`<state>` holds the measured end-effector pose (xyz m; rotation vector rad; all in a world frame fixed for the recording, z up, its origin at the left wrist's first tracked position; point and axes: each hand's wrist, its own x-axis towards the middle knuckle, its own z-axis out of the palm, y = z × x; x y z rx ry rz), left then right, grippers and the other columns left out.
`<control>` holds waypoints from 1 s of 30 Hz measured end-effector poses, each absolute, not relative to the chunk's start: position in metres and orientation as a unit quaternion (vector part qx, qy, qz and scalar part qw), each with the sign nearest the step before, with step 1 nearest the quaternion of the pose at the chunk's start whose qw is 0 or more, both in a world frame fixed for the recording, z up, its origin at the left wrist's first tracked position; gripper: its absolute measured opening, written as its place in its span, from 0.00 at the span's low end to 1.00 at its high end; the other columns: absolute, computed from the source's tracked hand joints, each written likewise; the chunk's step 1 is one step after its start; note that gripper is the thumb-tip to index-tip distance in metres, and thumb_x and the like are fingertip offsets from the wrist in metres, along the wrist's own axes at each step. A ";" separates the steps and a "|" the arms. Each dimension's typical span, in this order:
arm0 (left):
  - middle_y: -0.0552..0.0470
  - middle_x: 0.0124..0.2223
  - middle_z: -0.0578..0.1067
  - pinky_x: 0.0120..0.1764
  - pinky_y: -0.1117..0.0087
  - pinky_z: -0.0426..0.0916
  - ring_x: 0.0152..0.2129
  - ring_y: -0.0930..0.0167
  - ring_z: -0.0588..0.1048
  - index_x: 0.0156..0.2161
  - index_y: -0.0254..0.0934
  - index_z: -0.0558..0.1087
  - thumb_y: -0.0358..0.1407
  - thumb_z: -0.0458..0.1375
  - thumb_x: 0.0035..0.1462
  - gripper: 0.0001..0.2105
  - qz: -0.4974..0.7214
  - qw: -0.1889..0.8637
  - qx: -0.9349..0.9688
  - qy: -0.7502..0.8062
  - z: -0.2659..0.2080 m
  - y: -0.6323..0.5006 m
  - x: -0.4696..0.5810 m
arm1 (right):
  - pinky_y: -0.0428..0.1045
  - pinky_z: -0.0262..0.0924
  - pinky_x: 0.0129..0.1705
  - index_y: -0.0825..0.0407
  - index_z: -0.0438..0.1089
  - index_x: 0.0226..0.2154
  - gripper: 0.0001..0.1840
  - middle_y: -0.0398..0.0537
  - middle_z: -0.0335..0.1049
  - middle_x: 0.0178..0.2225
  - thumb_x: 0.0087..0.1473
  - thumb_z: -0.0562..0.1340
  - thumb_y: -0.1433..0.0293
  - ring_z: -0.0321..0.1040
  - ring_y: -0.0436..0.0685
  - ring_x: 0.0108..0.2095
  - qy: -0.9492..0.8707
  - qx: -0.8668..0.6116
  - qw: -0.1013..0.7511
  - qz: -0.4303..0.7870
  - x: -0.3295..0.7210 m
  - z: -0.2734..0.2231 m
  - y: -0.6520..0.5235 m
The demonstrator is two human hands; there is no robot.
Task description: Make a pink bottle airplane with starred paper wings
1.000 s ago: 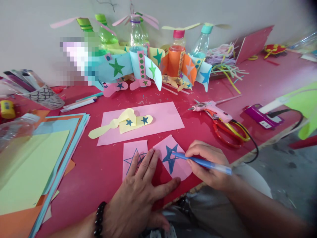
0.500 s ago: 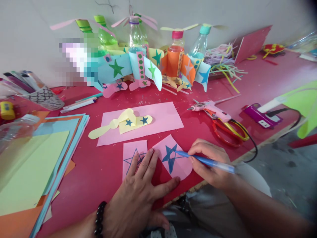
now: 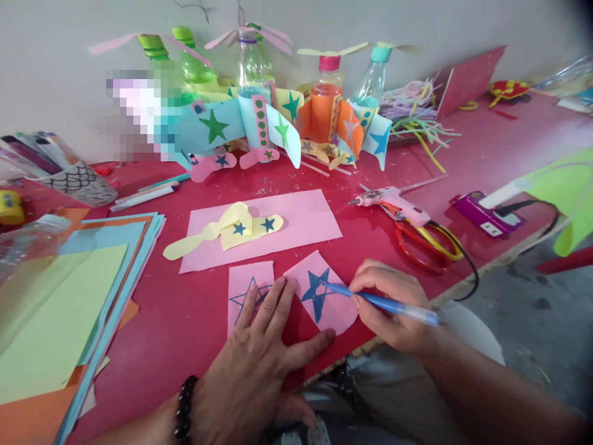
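My right hand [image 3: 393, 303] grips a blue felt-tip pen [image 3: 384, 301], its tip on a star [image 3: 317, 293] drawn on a rounded pink paper piece [image 3: 340, 309]. Most of that star is coloured blue; its right-hand part shows bare pink. My left hand [image 3: 266, 346] lies flat with fingers spread, the thumb at the rounded piece's lower edge. Its other fingers rest over a second pink piece [image 3: 241, 275] bearing an outlined star, partly hidden. Behind them, yellow paper cutouts [image 3: 236, 228] with small blue stars lie on a pink sheet [image 3: 310, 216].
Bottles dressed in paper wings [image 3: 254, 117] stand along the wall. A glue gun [image 3: 393, 204] and red-yellow scissors [image 3: 426, 247] lie to the right, near a purple power strip [image 3: 491, 216]. Coloured paper [image 3: 92, 296] is stacked left, below a pen cup [image 3: 81, 182].
The view has shifted very slightly. The pen tip has moved slightly within the star; my left hand stays in place on the paper.
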<state>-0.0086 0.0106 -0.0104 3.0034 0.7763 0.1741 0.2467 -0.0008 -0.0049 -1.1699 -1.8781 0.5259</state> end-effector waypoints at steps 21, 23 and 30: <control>0.28 0.68 0.48 0.49 0.32 0.62 0.62 0.36 0.56 0.65 0.62 0.57 0.72 0.45 0.45 0.43 0.054 0.027 0.965 0.255 -0.013 0.008 -0.011 | 0.49 0.61 0.31 0.51 0.68 0.34 0.04 0.47 0.67 0.28 0.55 0.60 0.76 0.64 0.54 0.28 -0.766 -0.438 0.405 0.238 0.246 -0.004 -0.002; 0.28 0.68 0.48 0.49 0.32 0.62 0.61 0.36 0.57 0.65 0.61 0.58 0.72 0.46 0.45 0.43 0.054 0.028 0.965 0.255 -0.012 0.007 -0.011 | 0.49 0.61 0.31 0.51 0.68 0.35 0.05 0.47 0.67 0.28 0.54 0.60 0.76 0.64 0.54 0.28 -0.775 -0.428 0.396 0.245 0.246 -0.006 -0.002; 0.28 0.68 0.49 0.51 0.32 0.60 0.62 0.37 0.56 0.66 0.61 0.56 0.73 0.44 0.46 0.43 0.059 0.028 0.965 0.253 -0.013 0.009 -0.009 | 0.50 0.60 0.31 0.51 0.68 0.33 0.04 0.47 0.68 0.27 0.56 0.59 0.76 0.63 0.54 0.28 -0.758 -0.463 0.407 0.213 0.245 -0.005 -0.001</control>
